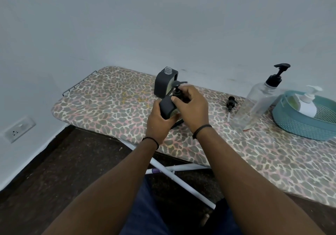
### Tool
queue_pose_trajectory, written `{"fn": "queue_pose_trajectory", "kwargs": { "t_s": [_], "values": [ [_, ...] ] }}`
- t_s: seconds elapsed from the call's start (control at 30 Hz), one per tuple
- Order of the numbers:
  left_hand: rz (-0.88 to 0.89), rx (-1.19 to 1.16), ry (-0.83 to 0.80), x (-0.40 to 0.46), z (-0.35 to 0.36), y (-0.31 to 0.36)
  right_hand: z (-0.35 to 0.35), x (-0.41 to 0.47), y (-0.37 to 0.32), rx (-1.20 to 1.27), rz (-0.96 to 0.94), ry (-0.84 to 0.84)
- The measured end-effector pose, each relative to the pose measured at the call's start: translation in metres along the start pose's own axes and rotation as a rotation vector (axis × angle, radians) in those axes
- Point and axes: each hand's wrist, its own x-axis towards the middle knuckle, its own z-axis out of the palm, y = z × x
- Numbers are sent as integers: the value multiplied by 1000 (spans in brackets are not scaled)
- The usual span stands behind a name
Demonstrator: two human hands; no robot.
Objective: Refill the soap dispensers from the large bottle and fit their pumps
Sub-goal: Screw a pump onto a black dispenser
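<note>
My left hand [157, 121] grips a dark grey soap dispenser [168, 108], tilted above the ironing board [109, 100]. My right hand [191, 105] pinches the black pump [177, 89] sitting at that dispenser's neck. Behind them a second dark grey dispenser [161, 84] stands upright, its clear threaded neck bare. A loose black pump [231, 104] with its tube lies on the board to the right. Further right stands the large clear bottle [258, 102] with a black pump top.
A teal basket [298, 127] at the right edge holds a white pump bottle [308, 105]. The board's wire rack [78, 84] sticks out at the far left end. A wall socket [19, 129] is low on the left wall. White board legs cross below.
</note>
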Motion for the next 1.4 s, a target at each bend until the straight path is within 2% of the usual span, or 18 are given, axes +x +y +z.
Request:
{"fn": "queue_pose_trajectory", "kwargs": {
  "t_s": [0.1, 0.23, 0.33, 0.4, 0.53, 0.67, 0.77, 0.83, 1.07, 1.23, 1.33, 1.4],
  "values": [
    [1, 11, -1, 1, -1, 1, 0, -3, 6, 45, 19, 26],
    [-2, 0, 10, 0, 0, 0, -2, -8, 5, 1, 13, -44],
    [77, 20, 17, -4, -1, 4, -8, -9, 10, 142, 82, -70],
    [149, 60, 59, -7, -3, 6, -14, -4, 14, 204, 132, -67],
    [170, 157, 191, -2, -1, 25, -19, 10, 13, 99, 143, -169],
    [83, 244, 1, 14, 2, 42, -31, 22, 18, 201, 184, -427],
    [71, 294, -151, 27, -7, 35, -44, 22, 36, 25, 75, -541],
    [67, 254, -226, 33, -11, 38, -49, 18, 41, -14, 82, -484],
    [62, 76, -501, 32, 16, 70, -94, -5, 54, 92, 162, -215],
    [5, 54, -609, 26, 38, 62, -106, -31, 76, 140, 224, -116],
    [-26, -75, -578, 20, 42, 59, -99, -44, 81, 206, 213, -112],
    [28, -113, -470, 17, 46, 58, -91, -51, 82, 222, 198, -91]
  ]
}}
